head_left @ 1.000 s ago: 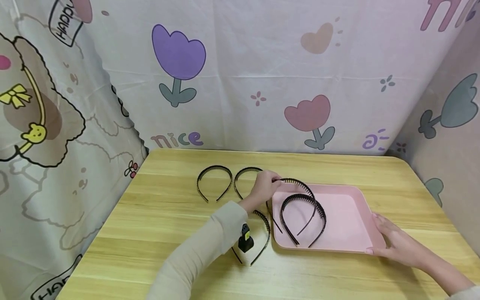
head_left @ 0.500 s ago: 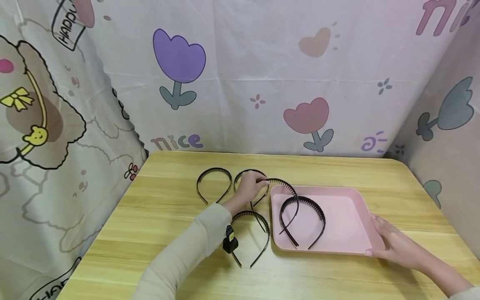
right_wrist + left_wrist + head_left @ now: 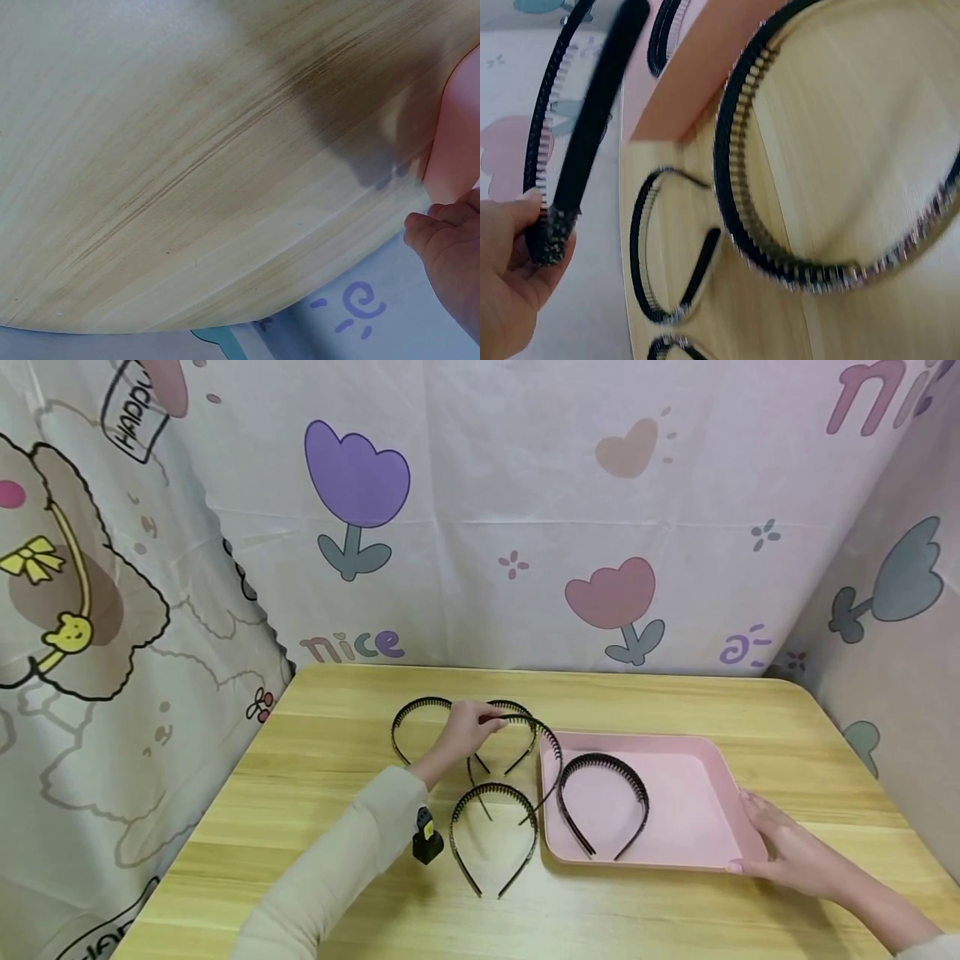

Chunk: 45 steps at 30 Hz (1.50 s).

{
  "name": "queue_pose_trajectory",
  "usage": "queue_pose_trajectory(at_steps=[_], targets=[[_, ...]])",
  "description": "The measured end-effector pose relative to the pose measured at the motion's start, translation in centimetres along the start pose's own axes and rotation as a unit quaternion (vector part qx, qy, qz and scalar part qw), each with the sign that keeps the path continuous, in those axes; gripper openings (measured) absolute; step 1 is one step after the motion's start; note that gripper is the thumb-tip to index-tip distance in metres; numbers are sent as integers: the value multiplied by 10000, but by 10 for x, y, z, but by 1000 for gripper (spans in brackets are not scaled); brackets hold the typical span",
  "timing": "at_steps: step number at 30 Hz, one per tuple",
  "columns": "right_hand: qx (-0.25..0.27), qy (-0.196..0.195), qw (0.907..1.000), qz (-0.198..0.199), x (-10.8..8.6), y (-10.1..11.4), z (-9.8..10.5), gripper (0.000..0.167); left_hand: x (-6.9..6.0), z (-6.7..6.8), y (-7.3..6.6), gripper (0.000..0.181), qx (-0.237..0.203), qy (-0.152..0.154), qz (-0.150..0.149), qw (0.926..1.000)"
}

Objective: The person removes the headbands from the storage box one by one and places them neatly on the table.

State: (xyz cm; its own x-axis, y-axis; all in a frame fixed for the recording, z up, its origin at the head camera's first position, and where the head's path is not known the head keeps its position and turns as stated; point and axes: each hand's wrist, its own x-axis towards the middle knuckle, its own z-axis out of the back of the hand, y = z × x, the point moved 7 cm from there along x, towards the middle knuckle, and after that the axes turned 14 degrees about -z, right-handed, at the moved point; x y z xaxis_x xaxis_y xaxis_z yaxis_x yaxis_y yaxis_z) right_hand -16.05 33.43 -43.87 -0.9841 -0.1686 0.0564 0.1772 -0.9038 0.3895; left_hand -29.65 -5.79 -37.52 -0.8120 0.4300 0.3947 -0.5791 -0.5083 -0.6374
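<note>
My left hand [image 3: 463, 727] pinches a black toothed headband [image 3: 552, 746] at its top and holds it up just left of the pink tray [image 3: 697, 802]. In the left wrist view, the fingers of the left hand [image 3: 517, 277] grip the held headband [image 3: 536, 150] at its curved end. Black headbands [image 3: 603, 760] lie closely together in the tray's left part. My right hand [image 3: 795, 847] rests on the tray's right edge, thumb at the near corner; the right wrist view shows the hand [image 3: 454, 251] against the tray wall [image 3: 457, 127].
On the wooden table [image 3: 300, 827], one headband [image 3: 492, 788] lies in front of the held one. Two others lie farther back, one at the left [image 3: 399, 727] and one partly behind the left hand [image 3: 525, 713]. A patterned cloth [image 3: 480, 460] hangs behind the table.
My left hand has moved left with its headband, from over the tray to over the table beside it. The right hand has stayed at the tray's edge.
</note>
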Motion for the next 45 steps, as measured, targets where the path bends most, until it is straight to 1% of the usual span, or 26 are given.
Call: queue_pose_trajectory(at_steps=[4,6,9,11,13,16,20,23,28,32,33,37,40,45], targets=[[21,-5,10000,28,2,1,0,93,-7,13,12,16,9,43,-11,10000],[31,2,10000,35,3,1,-1,93,-11,20,18,17,26,15,23,10000],[13,-36,10000,53,3,2,-1,93,-16,30,25,17,147,-45,53,9999],[-12,-77,9999,92,3,2,0,93,-19,37,31,16,277,-90,20,9996],[-29,-129,9998,142,3,2,1,93,-22,43,36,17,387,-124,62,9992],[-46,-179,9997,174,2,3,2,93,-27,50,46,18,352,-165,261,9989],[-25,-65,10000,6,0,1,1,94,-33,57,57,19,236,-169,492,9984],[-22,9,10000,-81,0,0,1,94,-38,62,63,18,302,-142,488,9983],[-74,-26,9999,-69,-2,0,1,95,-49,71,74,19,417,-227,530,9975],[-38,82,9998,-182,-3,0,0,95,-57,78,82,20,516,-266,550,9968],[-22,113,9997,-195,-4,0,-1,95,-59,80,84,19,562,-273,512,9967],[7,125,9998,-158,-2,1,0,95,-65,92,92,17,864,-433,426,9944],[12,189,9996,-203,0,1,0,95,-68,101,98,17,1043,-532,390,9924],[52,284,9991,-311,1,1,1,96,-72,116,108,18,1225,-538,430,9901]])
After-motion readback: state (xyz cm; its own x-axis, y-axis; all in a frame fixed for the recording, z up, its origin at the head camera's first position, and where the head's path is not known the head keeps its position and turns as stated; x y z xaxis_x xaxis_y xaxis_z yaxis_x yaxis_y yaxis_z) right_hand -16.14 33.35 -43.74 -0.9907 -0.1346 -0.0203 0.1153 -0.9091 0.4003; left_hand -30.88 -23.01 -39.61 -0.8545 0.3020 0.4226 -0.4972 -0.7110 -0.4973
